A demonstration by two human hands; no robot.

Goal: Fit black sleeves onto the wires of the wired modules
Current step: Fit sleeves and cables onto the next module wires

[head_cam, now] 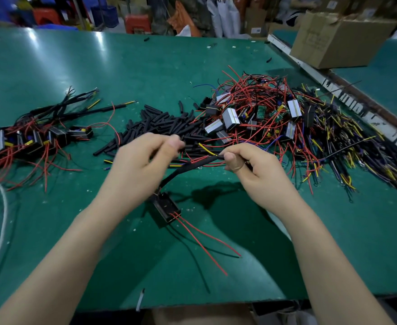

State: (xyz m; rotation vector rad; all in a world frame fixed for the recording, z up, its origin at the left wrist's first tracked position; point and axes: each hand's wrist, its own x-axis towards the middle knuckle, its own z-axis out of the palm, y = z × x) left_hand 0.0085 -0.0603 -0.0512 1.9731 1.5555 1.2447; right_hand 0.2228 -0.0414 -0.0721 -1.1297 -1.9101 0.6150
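A green worktop (pixel 52 73) fills the view, a cardboard box (pixel 333 41) at its far right. A tangle of unsleeved modules (pixel 263 113) with red, yellow and dark wires lies right of centre; finished modules (pixel 40 137) lie at left; a heap of loose black sleeves (pixel 164 127) sits between them. Near the front, one black module (pixel 165 207) hangs just above the worktop, two red wires (pixel 204 242) trailing toward the person. Its black sleeve (pixel 192 166) arcs up between the hands. The right hand (pixel 251 165) pinches the sleeve's end; the left hand (pixel 141 158) has its fingers curled (blurred, so what it holds cannot be told).
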